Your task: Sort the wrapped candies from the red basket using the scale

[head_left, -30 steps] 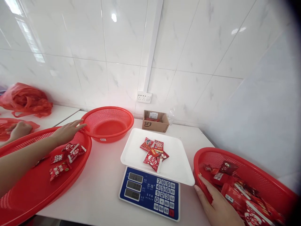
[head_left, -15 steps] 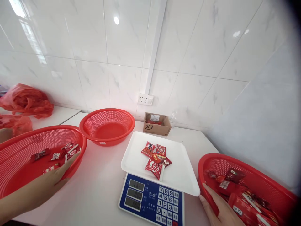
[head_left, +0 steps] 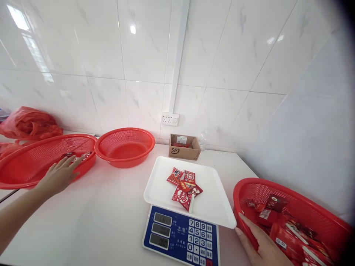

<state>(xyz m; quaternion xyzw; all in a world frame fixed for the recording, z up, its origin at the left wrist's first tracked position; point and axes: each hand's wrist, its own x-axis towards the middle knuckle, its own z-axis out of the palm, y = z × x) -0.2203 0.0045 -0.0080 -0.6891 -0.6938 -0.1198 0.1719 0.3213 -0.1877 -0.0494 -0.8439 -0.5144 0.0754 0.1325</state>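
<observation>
My left hand [head_left: 58,176] reaches over the near rim of the left red plastic basket [head_left: 22,162], fingers stretched out and spread. A few small red candy packets [head_left: 86,155] lie in that basket, partly behind the fingers. At the lower right, my right hand [head_left: 260,242] grips the rim of another red basket [head_left: 310,208], thumb apart from the fingers. Inside it are many red wrapped snacks [head_left: 277,203]. Between my hands stands a digital scale [head_left: 181,234]. Several red snack packets [head_left: 181,197] lie in a loose pile on its white tray [head_left: 213,195].
Behind the scale sits a small cardboard box [head_left: 184,147] near the tiled wall. A third red basket [head_left: 126,151] stands at the back, beside the left one. Red plastic bags [head_left: 30,123] are heaped at the far left, and a wall socket [head_left: 170,119] is above the table.
The left basket has moved away from me, toward the wall. My left hand has moved forward with it, fingers now spread. My right hand stays on the right basket's rim.
</observation>
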